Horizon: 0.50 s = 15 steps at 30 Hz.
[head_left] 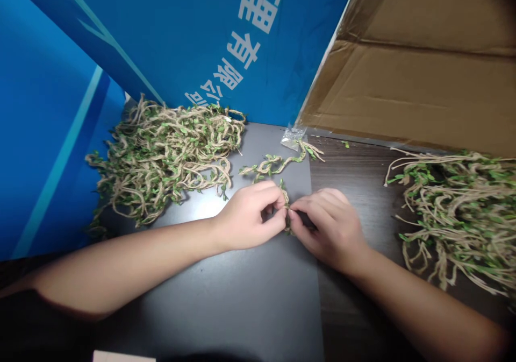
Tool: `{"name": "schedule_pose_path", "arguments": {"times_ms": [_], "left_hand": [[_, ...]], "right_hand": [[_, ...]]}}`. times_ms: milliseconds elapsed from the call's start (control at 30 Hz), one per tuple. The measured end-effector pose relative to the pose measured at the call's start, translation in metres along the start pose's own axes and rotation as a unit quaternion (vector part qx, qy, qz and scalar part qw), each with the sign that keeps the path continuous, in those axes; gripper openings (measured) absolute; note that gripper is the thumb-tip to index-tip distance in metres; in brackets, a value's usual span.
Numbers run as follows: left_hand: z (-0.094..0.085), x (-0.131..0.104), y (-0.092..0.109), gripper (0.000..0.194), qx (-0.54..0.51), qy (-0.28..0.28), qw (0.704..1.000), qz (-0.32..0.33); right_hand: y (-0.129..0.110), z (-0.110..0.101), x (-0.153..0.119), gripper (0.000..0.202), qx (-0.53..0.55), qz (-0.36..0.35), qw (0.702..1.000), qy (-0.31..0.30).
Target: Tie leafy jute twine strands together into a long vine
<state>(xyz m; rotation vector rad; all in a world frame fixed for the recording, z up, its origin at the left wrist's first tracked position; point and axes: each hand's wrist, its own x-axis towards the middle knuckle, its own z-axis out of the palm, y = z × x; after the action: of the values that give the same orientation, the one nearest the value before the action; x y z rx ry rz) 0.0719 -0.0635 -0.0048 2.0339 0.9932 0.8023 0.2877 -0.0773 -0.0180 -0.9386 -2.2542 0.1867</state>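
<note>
Both hands meet near the middle of the view over a piece of leafy twine [286,196], tan cord with small green leaves. My left hand [252,211] pinches it from the left, thumb and fingertips together. From the right, my right hand [330,225] grips the same piece between thumb and forefinger, its fingertips almost touching the left ones. Much of the held part is hidden by the fingers. Just beyond the hands lies another length of leafy twine [278,163], loosely curved, with frayed cord ends at its right.
A large heap of leafy twine [169,157] lies at left, and a second pile [463,217] at right. A small clear plastic bag [293,138] lies behind the hands. A blue panel [161,39] with white characters and a brown cardboard sheet [423,87] stand at the back.
</note>
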Motion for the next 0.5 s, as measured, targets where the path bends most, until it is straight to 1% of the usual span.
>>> {"name": "schedule_pose_path", "arguments": {"times_ms": [333,500], "left_hand": [[-0.0008,0.0002,0.0005,0.008,-0.005,0.003,1.000,0.003],[-0.0009,0.0006,0.0017,0.007,0.000,0.017,1.000,-0.009]], "right_hand": [[0.0003,0.0006,-0.0001,0.017,0.006,-0.010,1.000,0.008],[0.0000,-0.0002,0.0003,0.020,0.024,-0.014,0.999,0.018]]}}
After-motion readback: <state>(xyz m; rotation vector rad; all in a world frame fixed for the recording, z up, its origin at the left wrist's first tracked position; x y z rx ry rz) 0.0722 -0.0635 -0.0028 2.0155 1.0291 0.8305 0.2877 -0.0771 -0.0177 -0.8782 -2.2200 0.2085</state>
